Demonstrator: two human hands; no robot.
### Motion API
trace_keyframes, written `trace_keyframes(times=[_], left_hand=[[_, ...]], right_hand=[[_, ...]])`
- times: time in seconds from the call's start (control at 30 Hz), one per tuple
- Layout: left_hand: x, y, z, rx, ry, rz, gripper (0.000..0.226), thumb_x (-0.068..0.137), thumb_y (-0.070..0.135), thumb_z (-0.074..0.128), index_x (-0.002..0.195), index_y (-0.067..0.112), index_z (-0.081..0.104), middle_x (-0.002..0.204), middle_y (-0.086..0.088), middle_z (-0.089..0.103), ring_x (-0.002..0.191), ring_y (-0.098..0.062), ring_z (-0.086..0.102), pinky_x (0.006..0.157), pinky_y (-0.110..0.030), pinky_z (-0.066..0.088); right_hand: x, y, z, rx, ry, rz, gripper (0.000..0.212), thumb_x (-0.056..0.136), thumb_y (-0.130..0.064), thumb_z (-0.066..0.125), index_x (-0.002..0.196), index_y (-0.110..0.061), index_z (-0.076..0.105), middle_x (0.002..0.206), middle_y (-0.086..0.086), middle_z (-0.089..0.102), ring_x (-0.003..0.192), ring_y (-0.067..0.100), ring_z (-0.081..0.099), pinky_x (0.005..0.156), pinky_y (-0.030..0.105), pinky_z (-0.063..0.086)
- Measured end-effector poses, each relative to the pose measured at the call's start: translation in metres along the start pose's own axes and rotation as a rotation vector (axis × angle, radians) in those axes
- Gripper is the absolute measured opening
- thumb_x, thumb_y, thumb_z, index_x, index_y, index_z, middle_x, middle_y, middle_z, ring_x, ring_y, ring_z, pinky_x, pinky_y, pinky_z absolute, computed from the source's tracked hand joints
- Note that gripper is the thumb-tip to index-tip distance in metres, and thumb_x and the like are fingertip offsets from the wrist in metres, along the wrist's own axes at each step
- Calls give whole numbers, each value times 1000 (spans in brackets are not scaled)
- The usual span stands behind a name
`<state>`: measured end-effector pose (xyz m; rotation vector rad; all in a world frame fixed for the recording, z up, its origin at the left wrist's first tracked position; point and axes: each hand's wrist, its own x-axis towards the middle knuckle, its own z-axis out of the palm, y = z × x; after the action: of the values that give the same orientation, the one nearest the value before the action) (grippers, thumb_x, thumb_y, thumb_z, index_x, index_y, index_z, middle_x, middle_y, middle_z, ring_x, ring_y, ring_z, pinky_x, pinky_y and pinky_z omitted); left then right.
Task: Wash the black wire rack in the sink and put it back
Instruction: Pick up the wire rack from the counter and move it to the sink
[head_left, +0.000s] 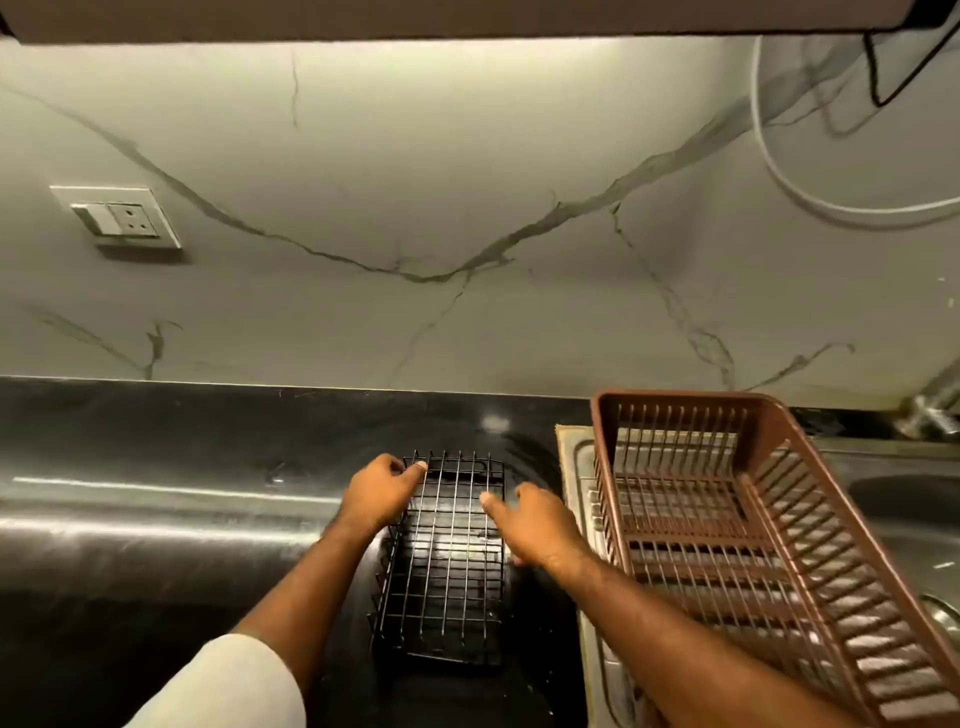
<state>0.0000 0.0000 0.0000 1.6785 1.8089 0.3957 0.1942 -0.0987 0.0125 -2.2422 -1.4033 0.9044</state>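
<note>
— Counted?
— One black wire rack (448, 561), one brown plastic basket (753, 545), two hands, one wall socket (120, 215), one white cable (810, 197).
— Where's the rack?
— Flat on the dark surface (156, 519), just left of the sink's steel edge (582, 499), open side up.
— Long axis?
— Running from near edge toward the wall, short end facing the backsplash.
— Left hand (379, 496)?
— At the far left corner, fingers curled over the rim wire; a grip on the rack.
— Right hand (530, 525)?
— At the right rim, forefinger stretched over the grid; grip loose, fingers relaxed, holding nothing clearly.
— Basket?
— Tilted on the sink's drainboard, beside the right forearm.
</note>
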Motion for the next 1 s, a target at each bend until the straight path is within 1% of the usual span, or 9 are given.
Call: trace_keyframes(times=[0.07, 0.17, 0.3, 0.4, 0.5, 0.63, 0.73, 0.87, 1.0], left_hand=[[1, -8, 2, -131, -96, -70, 46, 98, 59, 55, 108, 16, 66, 97, -5, 71, 92, -26, 68, 79, -37, 58], [4, -25, 9, -230, -164, -121, 55, 98, 64, 51, 98, 11, 67, 83, -9, 70, 68, -22, 61, 66, -34, 51], [4, -32, 11, -321, -203, -179, 54, 96, 69, 50, 101, 19, 68, 92, -8, 75, 71, -21, 66, 58, -31, 53], [3, -28, 11, -352, -183, -164, 49, 97, 65, 52, 97, 19, 69, 88, -5, 71, 73, -21, 67, 65, -45, 64], [2, -24, 13, -392, -145, -127, 48, 100, 55, 56, 88, 10, 64, 78, -6, 60, 59, -17, 62, 68, -56, 64], [-7, -7, 4, -436, -128, -107, 40, 101, 48, 58, 77, 17, 59, 75, -7, 54, 63, -21, 56, 57, -41, 61], [-13, 11, -9, -422, -76, -89, 44, 101, 49, 59, 85, 8, 65, 77, -7, 57, 65, -20, 56, 48, -32, 54], [-18, 44, -28, -425, -37, -24, 48, 100, 52, 58, 92, 5, 67, 77, -8, 59, 61, -21, 56, 52, -32, 54], [-28, 86, -40, -420, -28, 43, 48, 102, 52, 55, 97, 5, 66, 82, -9, 58, 65, -19, 55, 43, -23, 47]], right_hand=[[8, 3, 11, 107, -49, 67, 93, 69, -82, 43, 132, -15, 54, 110, 8, 71, 88, 26, 73, 81, 44, 61], [7, 6, 19, 229, -133, 149, 67, 91, -59, 56, 143, -17, 45, 102, 7, 70, 72, 21, 74, 70, 41, 64], [5, 6, 21, 338, -157, 159, 58, 99, -44, 57, 149, -19, 39, 99, 2, 63, 73, 21, 75, 65, 38, 64], [3, 6, 22, 342, -137, 121, 55, 98, -43, 58, 147, -22, 42, 101, -4, 60, 68, 22, 75, 64, 40, 64], [0, 4, 19, 324, -101, 88, 49, 98, -39, 58, 143, -22, 46, 89, -7, 60, 62, 21, 75, 62, 40, 64], [-6, 2, 8, 343, -50, 49, 42, 96, -38, 60, 134, -21, 54, 88, 2, 65, 58, 17, 72, 55, 37, 63], [-9, -4, -12, 350, -23, -18, 33, 97, -39, 60, 123, -19, 58, 90, 1, 64, 60, 15, 72, 52, 31, 61], [-16, -13, -51, 336, 29, -106, 24, 97, -40, 59, 107, -19, 59, 90, -1, 64, 56, 16, 72, 45, 22, 53], [-19, -14, -92, 327, 115, -149, 23, 95, -41, 61, 95, -17, 61, 88, 1, 66, 54, 17, 72, 49, 32, 60]])
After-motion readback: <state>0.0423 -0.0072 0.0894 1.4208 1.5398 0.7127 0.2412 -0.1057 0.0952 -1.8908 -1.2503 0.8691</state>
